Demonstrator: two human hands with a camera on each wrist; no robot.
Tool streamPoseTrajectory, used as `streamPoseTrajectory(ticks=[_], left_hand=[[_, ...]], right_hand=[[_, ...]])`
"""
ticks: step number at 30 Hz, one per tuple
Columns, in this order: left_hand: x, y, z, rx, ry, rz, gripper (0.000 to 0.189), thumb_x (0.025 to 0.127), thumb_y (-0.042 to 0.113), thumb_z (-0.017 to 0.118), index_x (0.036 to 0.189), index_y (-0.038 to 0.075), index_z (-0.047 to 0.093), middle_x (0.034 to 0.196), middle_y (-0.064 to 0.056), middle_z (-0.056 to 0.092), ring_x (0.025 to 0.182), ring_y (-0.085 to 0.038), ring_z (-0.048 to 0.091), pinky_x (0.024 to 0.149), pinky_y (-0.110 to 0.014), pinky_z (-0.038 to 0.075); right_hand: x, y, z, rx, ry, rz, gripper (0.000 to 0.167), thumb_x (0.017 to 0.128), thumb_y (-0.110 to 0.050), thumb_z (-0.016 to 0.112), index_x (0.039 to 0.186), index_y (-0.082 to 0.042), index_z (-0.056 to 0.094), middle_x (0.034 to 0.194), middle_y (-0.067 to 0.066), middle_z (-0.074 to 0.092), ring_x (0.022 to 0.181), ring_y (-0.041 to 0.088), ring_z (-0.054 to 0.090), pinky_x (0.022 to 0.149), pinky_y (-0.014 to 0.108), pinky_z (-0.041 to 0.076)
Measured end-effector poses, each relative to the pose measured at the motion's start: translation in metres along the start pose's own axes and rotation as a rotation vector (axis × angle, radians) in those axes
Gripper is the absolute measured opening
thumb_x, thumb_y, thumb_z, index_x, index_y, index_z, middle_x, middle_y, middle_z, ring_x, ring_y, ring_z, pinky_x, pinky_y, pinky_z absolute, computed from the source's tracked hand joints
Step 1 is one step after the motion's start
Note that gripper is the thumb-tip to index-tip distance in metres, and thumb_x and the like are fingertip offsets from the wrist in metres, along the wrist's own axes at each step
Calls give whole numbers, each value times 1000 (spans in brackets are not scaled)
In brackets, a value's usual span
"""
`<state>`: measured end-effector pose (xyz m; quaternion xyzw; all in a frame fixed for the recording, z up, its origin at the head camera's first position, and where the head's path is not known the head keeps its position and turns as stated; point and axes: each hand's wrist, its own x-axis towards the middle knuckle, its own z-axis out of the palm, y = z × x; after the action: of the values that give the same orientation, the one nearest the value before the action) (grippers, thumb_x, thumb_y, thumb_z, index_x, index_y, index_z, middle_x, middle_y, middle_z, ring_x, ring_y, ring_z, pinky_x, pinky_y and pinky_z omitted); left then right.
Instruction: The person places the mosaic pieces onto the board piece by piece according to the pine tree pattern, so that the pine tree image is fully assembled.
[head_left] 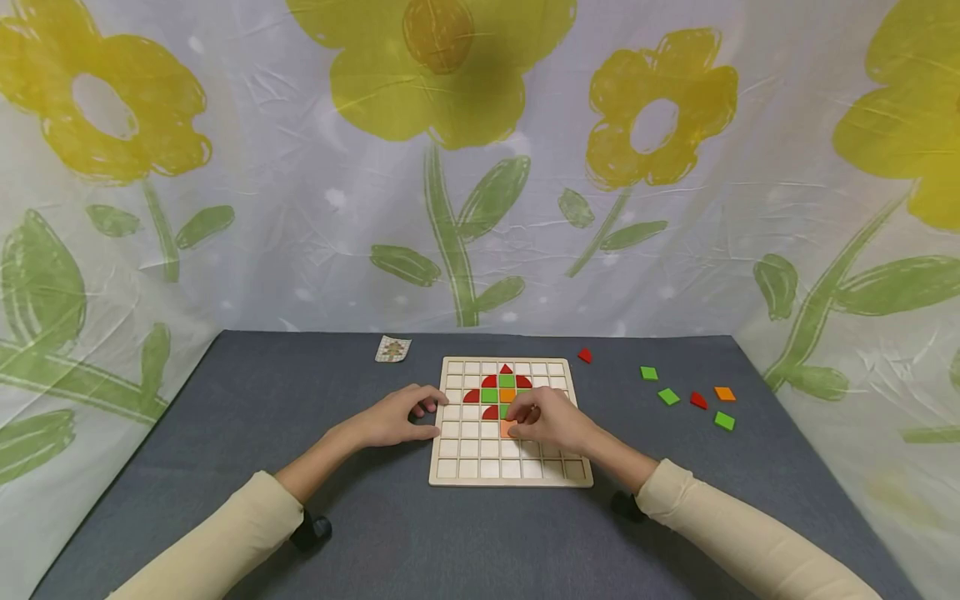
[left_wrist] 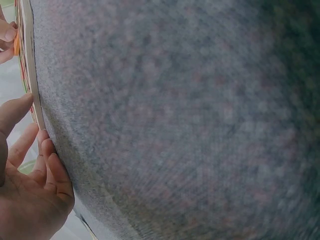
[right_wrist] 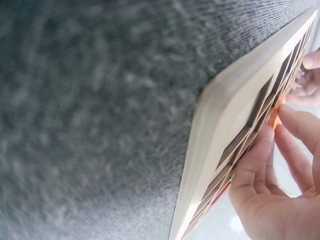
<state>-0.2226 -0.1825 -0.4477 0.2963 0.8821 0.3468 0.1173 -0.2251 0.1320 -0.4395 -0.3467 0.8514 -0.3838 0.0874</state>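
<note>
A pale wooden grid board (head_left: 459,468) lies on the grey table, with red, green and orange tiles in several of its upper and middle cells. My right hand (head_left: 551,419) is over the board's middle and pinches an orange square tile (head_left: 507,428) between thumb and fingers. In the right wrist view the same orange tile (right_wrist: 274,118) stands tilted at the fingertips. My left hand (head_left: 397,416) touches the board's left edge with thumb and fingertips. The left wrist view shows that hand (left_wrist: 37,195) with its fingers loosely bent against the board's rim.
Loose tiles lie right of the board: a red one (head_left: 585,356) near its corner, several green ones (head_left: 669,397), another red one (head_left: 698,401) and an orange square (head_left: 724,393). A small patterned card (head_left: 393,349) lies at the back left. A flower-print cloth (head_left: 300,250) hangs behind the table.
</note>
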Motion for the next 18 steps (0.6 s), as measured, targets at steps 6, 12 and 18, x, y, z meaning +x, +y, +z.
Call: streamPoseTrajectory(ticks=[6, 12, 18], left_hand=[[-2, 2, -1, -3, 12, 45, 42, 96, 15, 74, 131, -1, 59, 108, -8, 55, 97, -24, 55, 88, -42, 48], [-2, 3, -1, -9, 3, 41, 41, 96, 15, 74, 131, 0, 59, 108, -9, 55, 98, -24, 55, 88, -42, 48], [0, -2, 0, -5, -5, -5, 42, 96, 15, 75, 132, 3, 59, 110, -7, 54, 100, -24, 55, 90, -44, 47]], right_hand=[[1, -1, 0, -7, 7, -10, 11, 87, -1, 80, 98, -1, 76, 88, 1, 70, 78, 16, 66, 72, 31, 54], [-1, 0, -4, 31, 2, -28, 11, 88, -2, 79, 99, -1, 76, 87, 2, 71, 78, 18, 66, 72, 31, 54], [-8, 6, -14, 52, -4, -35, 11, 90, -2, 77, 101, 0, 76, 91, 3, 72, 82, 21, 66, 74, 33, 56]])
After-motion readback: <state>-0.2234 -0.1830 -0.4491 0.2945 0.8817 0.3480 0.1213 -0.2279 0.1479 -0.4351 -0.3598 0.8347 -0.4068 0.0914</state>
